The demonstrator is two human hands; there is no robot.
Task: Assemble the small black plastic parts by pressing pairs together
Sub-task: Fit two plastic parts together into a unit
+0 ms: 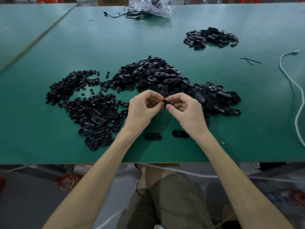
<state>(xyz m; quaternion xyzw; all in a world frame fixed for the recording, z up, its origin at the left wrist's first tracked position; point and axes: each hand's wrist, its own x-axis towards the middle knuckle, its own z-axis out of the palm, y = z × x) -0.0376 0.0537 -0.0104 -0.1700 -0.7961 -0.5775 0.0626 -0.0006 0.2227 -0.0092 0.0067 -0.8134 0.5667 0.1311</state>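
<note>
My left hand [142,108] and my right hand [186,109] meet above the green table [49,138], fingers curled. Between their fingertips they pinch a small black plastic part [165,101], mostly hidden by the fingers. Behind the hands lies a large heap of black oval shells [153,75]. A heap of small round black pieces [77,90] spreads to the left. Two single oval shells [153,136] [180,134] lie on the table under my wrists.
A smaller pile of black oval parts [211,38] sits at the far right. More oval shells [97,131] lie near the left front. A white cable [295,90] runs along the right side. A crumpled clear plastic bag [153,5] and black wires [125,14] lie at the far edge.
</note>
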